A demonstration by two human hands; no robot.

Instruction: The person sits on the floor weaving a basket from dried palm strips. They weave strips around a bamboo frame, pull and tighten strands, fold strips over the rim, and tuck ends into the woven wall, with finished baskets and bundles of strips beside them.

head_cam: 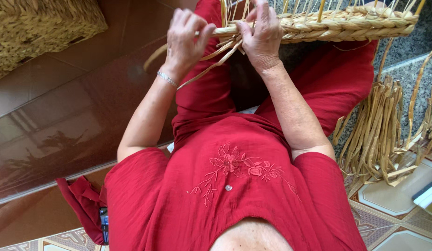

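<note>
**Two hands at work on a straw basket rim**

A person in a red embroidered top (234, 186) grips the braided rim of a half-woven basket (346, 23) held over the lap. The left hand (186, 39), at the rim's near end, pinches loose straw strands (211, 58) between closed fingers; the right hand (262, 35), just beside it on the rim, presses down with curled fingers. A bundle of dried straw (378, 135) lies below the rim, to the right. Pulled too sharply, the dry strands could likely snap or slacken the braid.
</note>
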